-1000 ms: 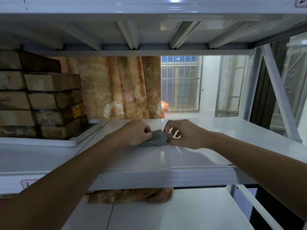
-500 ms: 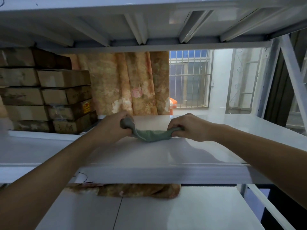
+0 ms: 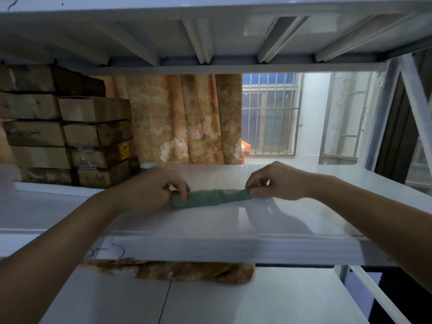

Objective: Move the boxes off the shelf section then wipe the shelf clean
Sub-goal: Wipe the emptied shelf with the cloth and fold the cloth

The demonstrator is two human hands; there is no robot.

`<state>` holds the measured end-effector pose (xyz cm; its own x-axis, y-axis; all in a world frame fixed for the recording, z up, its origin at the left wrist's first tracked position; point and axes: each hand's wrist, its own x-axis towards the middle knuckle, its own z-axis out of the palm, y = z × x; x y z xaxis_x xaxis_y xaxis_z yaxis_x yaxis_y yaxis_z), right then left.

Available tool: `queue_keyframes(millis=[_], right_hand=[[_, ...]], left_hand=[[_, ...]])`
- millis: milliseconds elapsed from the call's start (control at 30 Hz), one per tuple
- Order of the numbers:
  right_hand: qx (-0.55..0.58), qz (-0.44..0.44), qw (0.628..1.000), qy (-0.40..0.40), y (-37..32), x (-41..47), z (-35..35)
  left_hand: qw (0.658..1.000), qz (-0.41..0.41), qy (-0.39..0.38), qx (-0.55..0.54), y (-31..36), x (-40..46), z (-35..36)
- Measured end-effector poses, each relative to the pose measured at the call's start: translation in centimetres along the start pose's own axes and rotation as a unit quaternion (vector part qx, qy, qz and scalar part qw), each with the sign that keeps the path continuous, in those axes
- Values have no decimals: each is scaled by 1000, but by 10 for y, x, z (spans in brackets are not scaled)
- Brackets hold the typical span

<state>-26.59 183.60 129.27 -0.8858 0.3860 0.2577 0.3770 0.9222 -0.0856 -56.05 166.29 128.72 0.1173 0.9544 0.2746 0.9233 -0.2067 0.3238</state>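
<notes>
— Why is the cloth (image 3: pixel 211 198) stretched out like that?

— Each end is pinched: the left hand (image 3: pixel 159 190) curls its fingers over the left end, the right hand (image 3: pixel 278 181) nips the right end between thumb and fingertips. Pulled long, it looks ready to be opened or folded for wiping.

— And where does it lie?

— On the white shelf (image 3: pixel 233 220), mid-depth, in the bare section.

— The boxes (image 3: pixel 67 129)?

— Stacked far left on the neighbouring section, well apart, so the wiping area stays free.

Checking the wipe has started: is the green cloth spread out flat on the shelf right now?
No, the green cloth is bunched into a roll, the left hand and right hand pinching its ends.
</notes>
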Motion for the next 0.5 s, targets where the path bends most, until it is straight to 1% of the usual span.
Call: queue_keyframes(millis=[67,100,133,200,233,267,333,400,500], right_hand=[[-1,10,1000,-15,-2,-1,1],[-5,14,1000,-19,-3,-1,3],[-10,14,1000,-21,-5,-1,4],[-19,10,999,-29,-8,-1,4],[-26,6,999,-34,-8,-1,4],[-32,4,999,-37,-8,-2,4],[-42,-1,998,-39,-9,-2,3],[-45,-4,999,-30,-11,-2,2],[-66,-26,997,27,-13,-1,-1]], left_hand=[[994,-21,80,-78,0,4,2],[993,-37,89,-73,2,7,5],[996,-42,71,-38,3,9,9],[999,-30,2,37,8,14,16],[998,-24,-24,52,9,16,19],[998,-22,-33,57,10,17,19],[997,-14,-25,68,9,21,20],[995,-1,-13,102,8,25,19],[989,12,26,148,9,32,11]])
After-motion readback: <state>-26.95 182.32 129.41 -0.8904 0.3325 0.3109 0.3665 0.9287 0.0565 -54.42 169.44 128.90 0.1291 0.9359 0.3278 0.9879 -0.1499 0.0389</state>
